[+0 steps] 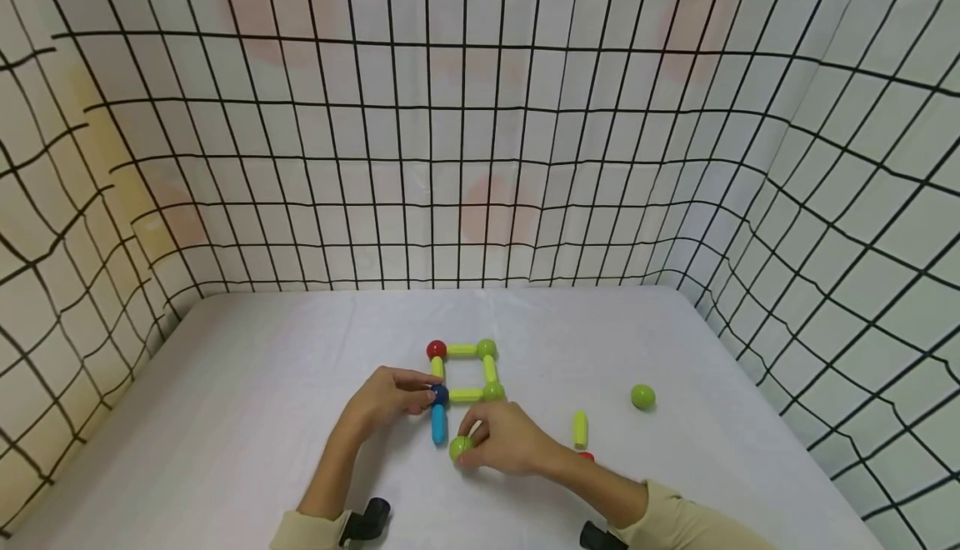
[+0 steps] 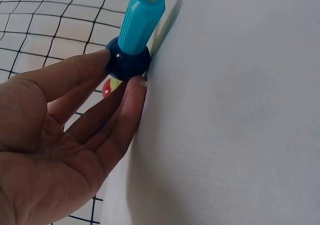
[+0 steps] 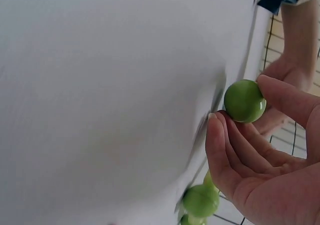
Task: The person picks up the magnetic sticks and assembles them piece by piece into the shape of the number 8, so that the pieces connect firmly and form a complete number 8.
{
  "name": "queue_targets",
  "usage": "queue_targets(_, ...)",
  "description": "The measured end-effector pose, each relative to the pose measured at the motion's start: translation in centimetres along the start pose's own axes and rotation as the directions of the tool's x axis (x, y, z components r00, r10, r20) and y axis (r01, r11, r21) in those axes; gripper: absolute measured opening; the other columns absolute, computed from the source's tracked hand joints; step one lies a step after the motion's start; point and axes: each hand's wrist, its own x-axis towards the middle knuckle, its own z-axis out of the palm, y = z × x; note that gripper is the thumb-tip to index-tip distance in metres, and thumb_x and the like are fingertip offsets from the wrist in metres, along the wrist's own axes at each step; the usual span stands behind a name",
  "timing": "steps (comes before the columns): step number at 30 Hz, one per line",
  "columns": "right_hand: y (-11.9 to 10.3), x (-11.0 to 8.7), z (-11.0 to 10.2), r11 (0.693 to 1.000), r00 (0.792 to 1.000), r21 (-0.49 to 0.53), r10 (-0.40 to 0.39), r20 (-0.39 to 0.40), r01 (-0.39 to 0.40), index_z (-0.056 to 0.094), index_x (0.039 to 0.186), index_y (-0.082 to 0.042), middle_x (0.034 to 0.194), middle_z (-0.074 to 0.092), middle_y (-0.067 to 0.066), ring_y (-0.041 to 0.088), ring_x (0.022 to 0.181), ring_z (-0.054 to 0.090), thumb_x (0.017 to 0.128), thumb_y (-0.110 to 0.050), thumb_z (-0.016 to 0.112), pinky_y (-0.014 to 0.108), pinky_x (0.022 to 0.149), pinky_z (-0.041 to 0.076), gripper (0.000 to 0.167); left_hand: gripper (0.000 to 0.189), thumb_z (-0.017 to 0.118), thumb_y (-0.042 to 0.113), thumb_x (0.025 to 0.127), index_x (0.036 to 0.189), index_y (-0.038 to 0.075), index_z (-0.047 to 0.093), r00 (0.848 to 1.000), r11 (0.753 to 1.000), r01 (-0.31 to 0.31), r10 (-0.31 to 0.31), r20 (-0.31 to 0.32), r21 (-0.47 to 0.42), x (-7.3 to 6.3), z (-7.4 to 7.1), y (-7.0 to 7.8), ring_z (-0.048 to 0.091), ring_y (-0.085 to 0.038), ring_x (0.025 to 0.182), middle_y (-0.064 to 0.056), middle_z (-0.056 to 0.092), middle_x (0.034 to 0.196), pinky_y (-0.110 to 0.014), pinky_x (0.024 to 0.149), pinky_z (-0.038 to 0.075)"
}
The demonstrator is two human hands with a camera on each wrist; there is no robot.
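A flat square of yellow-green rods (image 1: 461, 351) lies on the white table (image 1: 262, 367), with a red ball (image 1: 437, 351), green balls (image 1: 486, 348) and a dark blue ball (image 2: 127, 62) at its corners. My left hand (image 1: 382, 404) pinches the dark blue ball between thumb and fingers. From that ball a light blue rod (image 1: 438, 425) sticks out toward me, its near end bare. Just right of this end, my right hand (image 1: 510, 440) holds another green ball (image 3: 245, 101) between thumb and fingertips, low over the table.
Farther right lie a loose green ball (image 1: 642, 397) and a loose yellow-green rod (image 1: 581, 430). A small red piece (image 1: 587, 456) shows partly behind my right forearm. Black mesh netting (image 1: 465, 158) rises around the table's back and sides.
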Motion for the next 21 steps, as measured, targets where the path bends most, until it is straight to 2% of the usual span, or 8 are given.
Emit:
queue_targets(15, -0.5, 0.2, 1.6, 0.999, 0.999, 0.006, -0.048, 0.021, 0.047, 0.068, 0.097, -0.011, 0.082, 0.074, -0.005, 0.005, 0.073, 0.066, 0.080, -0.017, 0.086, 0.020, 0.065, 0.054, 0.025, 0.020, 0.076, 0.023, 0.090, 0.110, 0.021, 0.080, 1.000, 1.000, -0.001, 0.001, 0.004, -0.006, 0.1, 0.0, 0.1, 0.063, -0.015, 0.078, 0.000, 0.077, 0.099, -0.030, 0.074, 0.043)
queue_targets(21, -0.6, 0.6, 2.0, 1.000, 1.000, -0.006, -0.012, 0.016, 0.012, 0.067, 0.096, -0.013, 0.081, 0.072, -0.007, 0.005, 0.073, 0.065, 0.080, -0.018, 0.086, 0.021, 0.064, 0.054, 0.025, 0.020, 0.076, 0.024, 0.090, 0.110, 0.022, 0.081, 1.000, 1.000, -0.003, 0.003, 0.000, 0.007, 0.1, 0.0, 0.0, 0.063, -0.014, 0.078, 0.001, 0.077, 0.099, -0.030, 0.074, 0.042)
